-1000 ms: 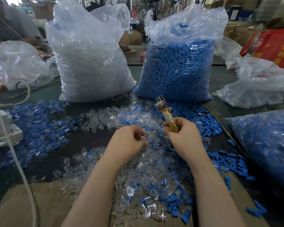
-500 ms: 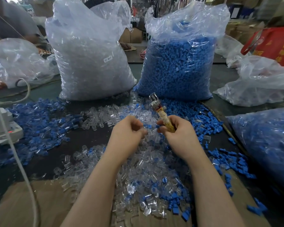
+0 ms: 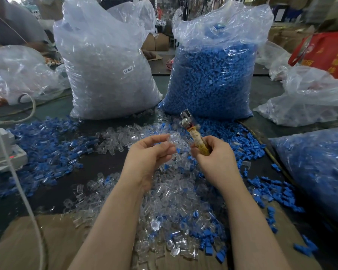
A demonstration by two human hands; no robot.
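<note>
Clear plastic cap [image 3: 173, 137]: held above the table, pinched at the fingertips of the left hand [image 3: 148, 154], thumb under and index curled over it. It is transparent, so its outline is faint and I cannot tell which way its open end faces.

Handling, judged: very light, thin-walled, stiff but likely to crack or whiten if squeezed. Smooth, so it could squirt out of a hard pinch. Best taken across the side wall near the closed end with a light pinch, leaving the open end free.

Small hammer [image 3: 193, 131]: the right hand [image 3: 215, 158] is wrapped round the lower part of its yellowish taped handle. The metal head [image 3: 185, 118] is up and tilted away, just beside the cap and not touching it.

Below both hands: a loose heap of clear caps [image 3: 170, 201] mixed with blue plugs [image 3: 207, 236], lying partly on cardboard [image 3: 57, 240] and partly on the dark table [image 3: 98, 164]. More blue plugs are scattered left and right.

Behind: a bag of clear parts [image 3: 105, 75] and a bag of blue parts [image 3: 213, 78], both upright, side by side. Far left: a power strip [image 3: 0, 151] with a white cable [image 3: 21, 191].
</note>
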